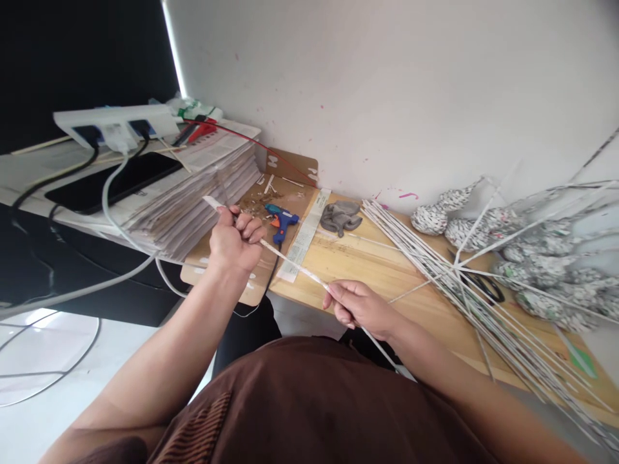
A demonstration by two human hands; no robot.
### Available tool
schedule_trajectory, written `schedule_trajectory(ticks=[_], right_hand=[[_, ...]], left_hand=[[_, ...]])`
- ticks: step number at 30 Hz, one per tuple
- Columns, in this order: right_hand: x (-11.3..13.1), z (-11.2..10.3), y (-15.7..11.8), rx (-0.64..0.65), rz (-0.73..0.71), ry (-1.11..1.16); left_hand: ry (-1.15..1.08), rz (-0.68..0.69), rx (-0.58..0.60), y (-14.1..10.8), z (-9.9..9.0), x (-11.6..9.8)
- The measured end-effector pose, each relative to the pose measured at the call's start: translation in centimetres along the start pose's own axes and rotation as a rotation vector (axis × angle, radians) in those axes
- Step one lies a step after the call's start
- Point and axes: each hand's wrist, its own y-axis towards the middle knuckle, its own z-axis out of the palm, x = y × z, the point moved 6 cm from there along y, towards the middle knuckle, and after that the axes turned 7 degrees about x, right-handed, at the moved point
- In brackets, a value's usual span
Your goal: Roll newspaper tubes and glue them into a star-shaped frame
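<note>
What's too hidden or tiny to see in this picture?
Head view: parts of the white stick, covered by the left hand and right hand.
Head view: words on the paper strip, too small.
Head view: some ends of the bundled sticks, cut off by the right edge.

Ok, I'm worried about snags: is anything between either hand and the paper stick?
Nothing visible: the left hand and the right hand both grip the paper stick directly, and nothing crosses in front of the stretch between them. The blue glue gun lies beyond it.
</note>
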Motion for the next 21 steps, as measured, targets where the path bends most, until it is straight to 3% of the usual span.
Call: schedule_trajectory(ticks=[3,5,14,21], right_hand=[[-0.1,1.0,0.1,0.147,0.047,0.209],[0.3,1.2,0.3,0.158,0.032,0.184],[2.7,0.8,-0.1,-0.218,-0.173,-0.662],[3.5,0.9,-0.4,-0.317,-0.245,-0.879]], left_hand=[[0.002,-0.001,0.006,0.1,0.2,0.3],[0.012,-0.004,0.002,0.1,0.4,0.5],[0.108,0.027,-0.107,-0.3,0.2,0.9],[0.12,0.02,-0.109,-0.3,0.5,1.4]])
